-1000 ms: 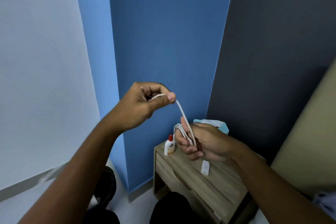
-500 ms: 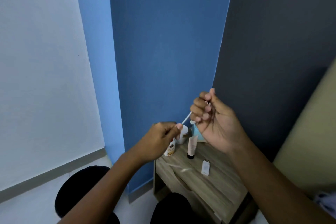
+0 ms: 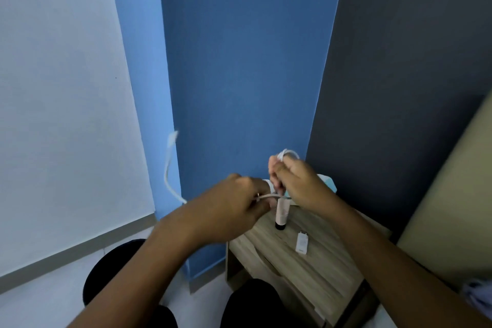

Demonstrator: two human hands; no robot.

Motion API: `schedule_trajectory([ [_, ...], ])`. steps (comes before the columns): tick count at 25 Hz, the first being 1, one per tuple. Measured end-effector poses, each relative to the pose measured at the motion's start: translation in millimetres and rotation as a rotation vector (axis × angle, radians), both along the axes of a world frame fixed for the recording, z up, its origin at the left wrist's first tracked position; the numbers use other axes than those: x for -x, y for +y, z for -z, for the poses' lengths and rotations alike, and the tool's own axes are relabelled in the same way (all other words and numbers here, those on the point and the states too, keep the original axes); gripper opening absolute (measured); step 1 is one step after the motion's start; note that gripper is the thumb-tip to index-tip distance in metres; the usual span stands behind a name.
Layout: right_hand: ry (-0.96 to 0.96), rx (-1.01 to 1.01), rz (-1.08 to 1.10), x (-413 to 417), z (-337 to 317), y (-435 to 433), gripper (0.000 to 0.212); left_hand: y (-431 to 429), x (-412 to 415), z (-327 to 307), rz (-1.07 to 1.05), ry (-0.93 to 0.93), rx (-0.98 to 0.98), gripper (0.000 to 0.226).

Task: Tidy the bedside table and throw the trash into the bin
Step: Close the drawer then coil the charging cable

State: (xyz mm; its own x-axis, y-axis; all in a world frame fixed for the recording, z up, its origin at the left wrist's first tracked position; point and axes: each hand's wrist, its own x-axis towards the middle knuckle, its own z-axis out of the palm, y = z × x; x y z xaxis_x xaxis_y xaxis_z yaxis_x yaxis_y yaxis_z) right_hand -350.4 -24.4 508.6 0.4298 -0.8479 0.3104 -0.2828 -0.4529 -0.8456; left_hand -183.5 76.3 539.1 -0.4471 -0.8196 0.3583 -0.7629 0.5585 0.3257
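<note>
White cable point(image 3: 288, 154) is mid-coil above the tabletop's point(image 3: 314, 269) far corner, your right hand point(image 3: 300, 184) closed on the loops, your left hand point(image 3: 234, 208) pinching the loose tail, so wrap on and set the bundle beside the charger point(image 3: 302, 243).

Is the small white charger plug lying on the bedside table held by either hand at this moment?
No, the white charger plug lies alone on the bedside table, apart from both hands, which grip the white cable.
</note>
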Motion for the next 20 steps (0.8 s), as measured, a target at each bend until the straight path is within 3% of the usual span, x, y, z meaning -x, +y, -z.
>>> schedule_trajectory([
  [2, 0.166, -0.135, -0.115, 2, 12, 2, 0.045, -1, -12, -16, -0.012, 0.047, 0.044, 0.025],
  [4, 0.143, -0.427, -0.315, 0, 16, 9, 0.053, -4, -25, -27, -0.002, 0.162, 0.038, 0.024],
  [7, -0.026, -0.732, -0.514, 4, 4, 27, 0.062, -13, -33, -29, -0.014, 0.446, 0.018, 0.026],
  [10, -0.358, -0.876, -0.727, 13, -19, 40, 0.056, -26, -30, -8, -0.117, 0.619, 0.014, 0.031],
  [13, -0.768, -0.877, -0.848, 15, -33, 37, 0.047, -35, -20, 27, -0.245, 0.505, -0.009, 0.04],
  [16, -1.108, -0.724, -0.657, 12, -41, 30, 0.041, -31, -5, 52, -0.245, 0.31, -0.07, 0.041],
  [18, -1.155, -0.551, -0.457, 9, -42, 25, 0.039, -25, 4, 59, -0.18, 0.204, -0.123, 0.039],
  [20, -1.063, -0.408, -0.294, 4, -36, 16, 0.037, -19, 10, 56, -0.147, 0.089, -0.17, 0.034],
])
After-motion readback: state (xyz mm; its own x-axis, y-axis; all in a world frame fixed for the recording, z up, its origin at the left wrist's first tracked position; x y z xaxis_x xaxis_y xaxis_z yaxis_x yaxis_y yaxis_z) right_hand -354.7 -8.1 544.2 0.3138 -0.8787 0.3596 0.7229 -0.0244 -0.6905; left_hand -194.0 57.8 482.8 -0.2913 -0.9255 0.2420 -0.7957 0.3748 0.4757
